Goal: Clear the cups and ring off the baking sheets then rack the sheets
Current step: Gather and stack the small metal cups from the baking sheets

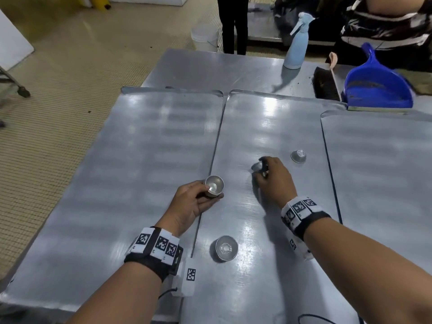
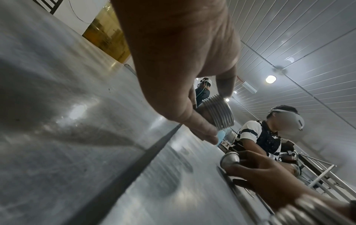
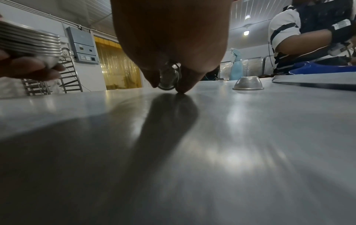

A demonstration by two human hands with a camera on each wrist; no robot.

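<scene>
Three baking sheets lie side by side: left sheet, middle sheet, right sheet. My left hand holds a nested stack of small metal cups over the seam between the left and middle sheets. My right hand pinches one tilted metal cup just off the middle sheet. Two cups lie upside down on that sheet, one far right and one near. No ring is visible.
Behind the sheets on the steel table stand a pale blue spray bottle, a brush and a blue dustpan. A person in a striped shirt works at the far right. A rack stands in the background.
</scene>
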